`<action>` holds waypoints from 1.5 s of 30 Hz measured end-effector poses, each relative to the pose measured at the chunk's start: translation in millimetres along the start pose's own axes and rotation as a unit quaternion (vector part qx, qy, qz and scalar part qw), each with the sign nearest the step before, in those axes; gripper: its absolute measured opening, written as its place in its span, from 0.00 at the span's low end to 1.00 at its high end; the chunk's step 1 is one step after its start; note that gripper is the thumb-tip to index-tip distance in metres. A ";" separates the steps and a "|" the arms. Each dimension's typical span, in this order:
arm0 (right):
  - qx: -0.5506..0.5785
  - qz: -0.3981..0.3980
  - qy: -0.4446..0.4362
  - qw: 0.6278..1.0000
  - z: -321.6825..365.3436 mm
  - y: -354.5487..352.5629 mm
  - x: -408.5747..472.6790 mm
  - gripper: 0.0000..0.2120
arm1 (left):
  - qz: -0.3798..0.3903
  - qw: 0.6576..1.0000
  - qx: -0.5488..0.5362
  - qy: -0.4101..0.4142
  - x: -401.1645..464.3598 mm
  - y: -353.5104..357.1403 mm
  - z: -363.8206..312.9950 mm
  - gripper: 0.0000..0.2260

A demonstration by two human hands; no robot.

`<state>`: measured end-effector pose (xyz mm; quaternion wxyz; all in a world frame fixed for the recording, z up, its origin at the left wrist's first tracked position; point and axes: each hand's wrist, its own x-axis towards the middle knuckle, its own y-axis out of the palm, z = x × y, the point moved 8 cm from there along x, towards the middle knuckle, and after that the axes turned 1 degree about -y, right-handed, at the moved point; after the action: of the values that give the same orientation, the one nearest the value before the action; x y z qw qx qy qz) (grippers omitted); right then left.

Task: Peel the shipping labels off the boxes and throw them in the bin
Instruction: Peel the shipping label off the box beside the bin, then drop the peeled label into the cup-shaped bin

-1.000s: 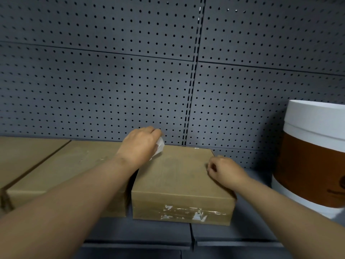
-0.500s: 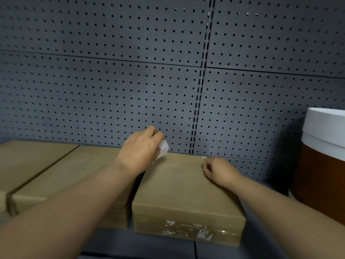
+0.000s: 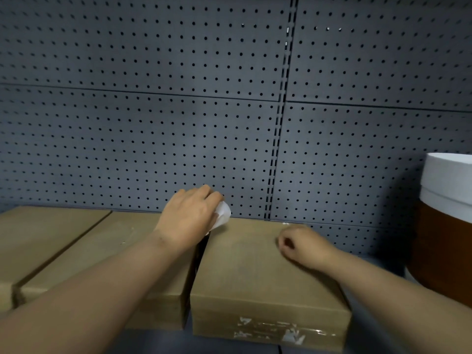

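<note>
We can't read any text, brand or no. anywhere. White label point(image 3: 222, 217) in our left hand point(image 3: 190, 215) is crumpled, print not visible. Torn label scraps point(image 3: 277, 330) under tape on front of the cardboard box point(image 3: 255, 272) are blank or too blurred to read.

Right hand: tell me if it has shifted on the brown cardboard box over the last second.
No: the right hand rests at the same far right spot on the brown cardboard box.
</note>
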<state>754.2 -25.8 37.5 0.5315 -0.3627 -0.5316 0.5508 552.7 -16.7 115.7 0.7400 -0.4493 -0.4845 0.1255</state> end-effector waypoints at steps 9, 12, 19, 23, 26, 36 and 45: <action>0.017 -0.041 -0.145 0.988 100.0 16.9 -40.1 0.07 | -0.012 1.000 -0.001 0.020 12.7 -8.6 -14.5 0.12; -0.002 0.005 -0.185 0.983 90.2 11.6 -72.6 0.06 | -0.026 0.999 -0.025 0.023 20.8 -14.7 -27.6 0.12; -0.033 -0.047 -0.007 0.998 -24.5 -75.7 -104.7 0.06 | -0.072 0.993 -0.085 0.034 55.0 -34.0 -82.4 0.14; -0.019 -0.176 -0.004 0.984 -40.3 -165.5 -138.1 0.05 | -0.092 0.986 -0.129 0.056 85.5 -52.6 -134.4 0.15; -0.017 -0.281 0.013 0.960 -59.6 -230.5 -169.9 0.04 | -0.104 0.975 -0.184 0.063 110.1 -70.8 -177.6 0.16; 0.078 -0.492 0.158 0.853 -186.8 -334.5 -261.1 0.08 | -0.192 0.925 -0.325 0.041 179.5 -127.2 -305.4 0.15; 0.085 -0.449 0.179 0.871 -232.8 -317.1 -270.5 0.07 | -0.030 0.940 -0.333 0.076 226.1 -89.7 -392.2 0.13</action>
<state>1088.6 -283.1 260.7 0.8364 -0.1311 -0.4838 0.2218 968.6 -140.0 273.2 0.5862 -0.6634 -0.4542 -0.0993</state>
